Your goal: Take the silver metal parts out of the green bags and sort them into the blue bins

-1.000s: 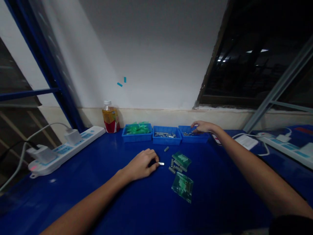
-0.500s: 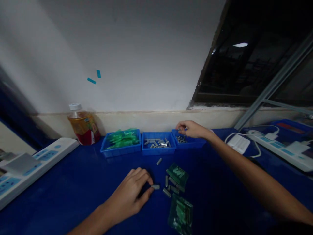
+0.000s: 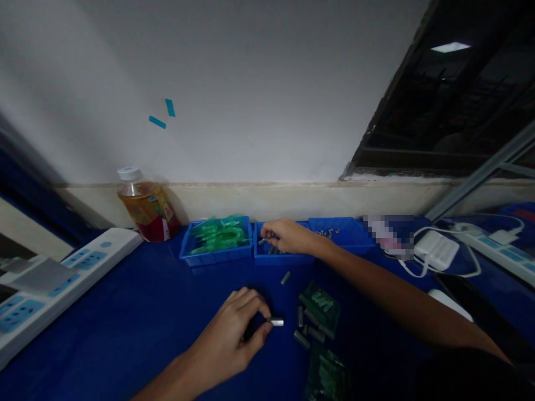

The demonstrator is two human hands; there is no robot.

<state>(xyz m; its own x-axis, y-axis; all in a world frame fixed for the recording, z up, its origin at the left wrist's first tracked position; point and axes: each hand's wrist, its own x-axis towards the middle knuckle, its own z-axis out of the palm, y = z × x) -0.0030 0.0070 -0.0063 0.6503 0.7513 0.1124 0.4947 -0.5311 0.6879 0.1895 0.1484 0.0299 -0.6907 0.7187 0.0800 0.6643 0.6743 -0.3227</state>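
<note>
Left hand (image 3: 234,333) nearest: my thumb and forefinger pinch one metal cylinder (image 3: 276,322) by one end, its free end pointing right. With so little of it held, I judge a slack or uneven squeeze could let it twist out and roll into the loose ones.

Right of that hand, nearer to me, lies one green packet (image 3: 328,376); just beyond come at least four loose cylinders (image 3: 316,335), close enough together that a careless knuckle might scatter them, then a second green packet (image 3: 321,303). One stray cylinder (image 3: 285,277) lies by itself on the worktop (image 3: 167,312), ahead of my left hand, and could roll if nudged.

Farther out, my right hand (image 3: 289,235) dips into the middle tray (image 3: 280,259), fingers curled down. They block the view, so I cannot tell whether they grip a cylinder, nor count those inside.

Three blue trays stand in a row: that one, the left tray (image 3: 217,258) of green packets to my right hand's left, and the right tray (image 3: 349,225) of small metal pieces behind my forearm, which could jog it if lowered. One bottle (image 3: 150,214) stands beyond the left tray's outer end.
</note>
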